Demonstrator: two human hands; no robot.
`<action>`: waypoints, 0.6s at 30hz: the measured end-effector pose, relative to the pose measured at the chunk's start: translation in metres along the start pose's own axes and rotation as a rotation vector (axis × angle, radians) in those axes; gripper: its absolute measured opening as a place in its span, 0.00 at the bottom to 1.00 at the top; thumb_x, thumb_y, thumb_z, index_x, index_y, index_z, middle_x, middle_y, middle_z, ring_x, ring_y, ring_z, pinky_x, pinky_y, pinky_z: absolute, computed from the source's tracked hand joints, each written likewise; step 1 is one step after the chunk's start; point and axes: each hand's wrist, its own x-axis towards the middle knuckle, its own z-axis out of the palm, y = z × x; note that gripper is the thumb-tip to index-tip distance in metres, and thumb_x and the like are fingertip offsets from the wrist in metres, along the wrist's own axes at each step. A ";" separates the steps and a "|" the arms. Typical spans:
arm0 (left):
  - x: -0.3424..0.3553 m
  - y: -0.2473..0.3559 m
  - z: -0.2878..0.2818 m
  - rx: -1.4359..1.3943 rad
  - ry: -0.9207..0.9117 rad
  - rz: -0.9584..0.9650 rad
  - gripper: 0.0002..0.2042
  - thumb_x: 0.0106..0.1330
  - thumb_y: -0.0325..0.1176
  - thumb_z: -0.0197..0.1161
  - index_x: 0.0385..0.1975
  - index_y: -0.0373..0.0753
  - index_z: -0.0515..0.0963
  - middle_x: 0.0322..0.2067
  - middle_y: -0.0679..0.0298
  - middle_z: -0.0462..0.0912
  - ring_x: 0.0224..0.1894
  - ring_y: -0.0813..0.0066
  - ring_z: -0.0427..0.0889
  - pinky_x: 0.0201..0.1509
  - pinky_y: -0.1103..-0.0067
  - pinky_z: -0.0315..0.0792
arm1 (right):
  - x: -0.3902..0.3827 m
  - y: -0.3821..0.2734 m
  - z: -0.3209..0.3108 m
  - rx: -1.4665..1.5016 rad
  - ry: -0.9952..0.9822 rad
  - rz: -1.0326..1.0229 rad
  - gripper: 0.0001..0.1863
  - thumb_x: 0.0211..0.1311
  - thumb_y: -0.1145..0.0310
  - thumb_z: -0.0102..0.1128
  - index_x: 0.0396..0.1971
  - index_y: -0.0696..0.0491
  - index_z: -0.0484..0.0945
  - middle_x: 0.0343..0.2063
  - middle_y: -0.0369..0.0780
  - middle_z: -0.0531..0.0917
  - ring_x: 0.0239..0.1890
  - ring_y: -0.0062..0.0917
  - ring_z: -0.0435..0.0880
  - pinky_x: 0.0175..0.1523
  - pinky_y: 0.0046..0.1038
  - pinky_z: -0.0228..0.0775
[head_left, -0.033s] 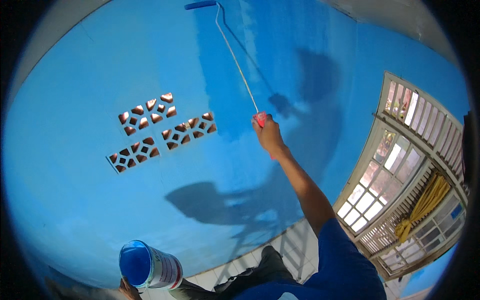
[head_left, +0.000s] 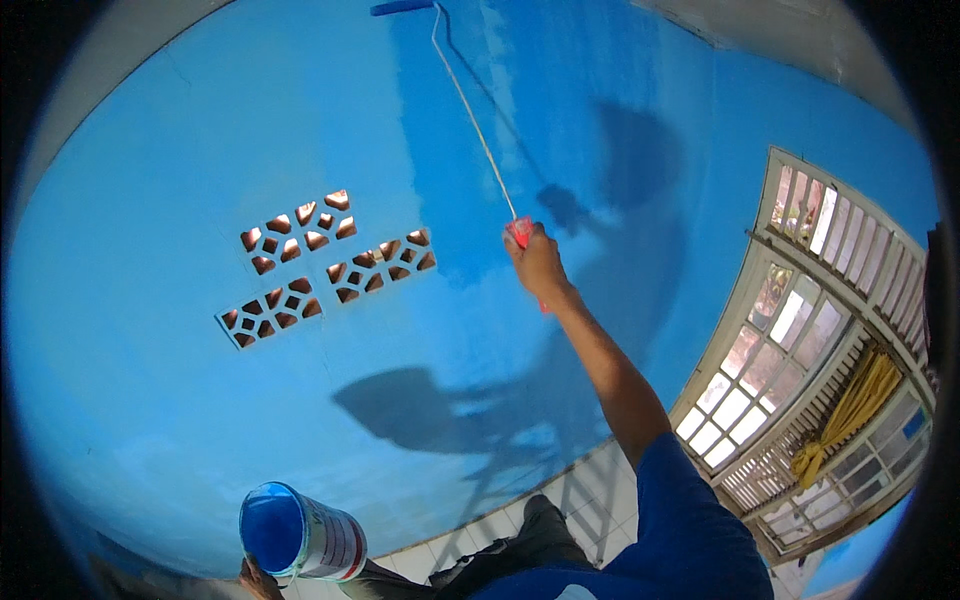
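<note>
Stretched up ahead of me, my right hand [head_left: 538,262] is closed round the red handle of a paint roller [head_left: 472,118]. The roller's long thin frame runs up and to the left, and its blue sleeve lies against the blue wall [head_left: 180,200] high up. A darker, streaky band of paint [head_left: 455,170] shows below and to the right of the sleeve. Low on the left, my left hand [head_left: 260,580] grips a paint bucket [head_left: 335,545] at its side; its fingers are partly hidden. The bucket is tilted, with blue paint coating its inside.
Pierced vent blocks [head_left: 380,265] are set in the wall left of the roller. On the right is a louvred, paned window [head_left: 740,390] with a knotted yellow curtain [head_left: 850,415]. Below lie white floor tiles [head_left: 600,500] and my leg. My shadow and ladder-like shadows fall across wall and floor.
</note>
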 end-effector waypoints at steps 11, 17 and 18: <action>-0.015 0.029 -0.004 -0.011 -0.004 -0.149 0.19 0.64 0.44 0.46 0.24 0.32 0.70 0.12 0.69 0.60 0.13 0.82 0.56 0.14 0.79 0.49 | 0.035 -0.035 -0.008 0.007 0.002 -0.067 0.22 0.53 0.56 0.55 0.33 0.63 0.68 0.29 0.57 0.76 0.36 0.51 0.75 0.39 0.44 0.68; -0.023 0.051 -0.006 -0.059 -0.058 -0.106 0.22 0.65 0.47 0.43 0.19 0.33 0.66 0.10 0.68 0.58 0.12 0.83 0.52 0.15 0.79 0.46 | -0.093 0.073 0.026 0.029 -0.057 0.008 0.20 0.55 0.56 0.53 0.35 0.59 0.68 0.26 0.55 0.77 0.32 0.49 0.76 0.33 0.44 0.69; -0.022 0.056 -0.005 -0.062 -0.072 -0.111 0.22 0.65 0.47 0.43 0.19 0.33 0.67 0.10 0.68 0.58 0.13 0.83 0.52 0.15 0.79 0.46 | -0.120 0.105 0.033 0.027 -0.054 -0.013 0.20 0.55 0.56 0.53 0.36 0.59 0.68 0.25 0.54 0.77 0.31 0.49 0.76 0.32 0.44 0.69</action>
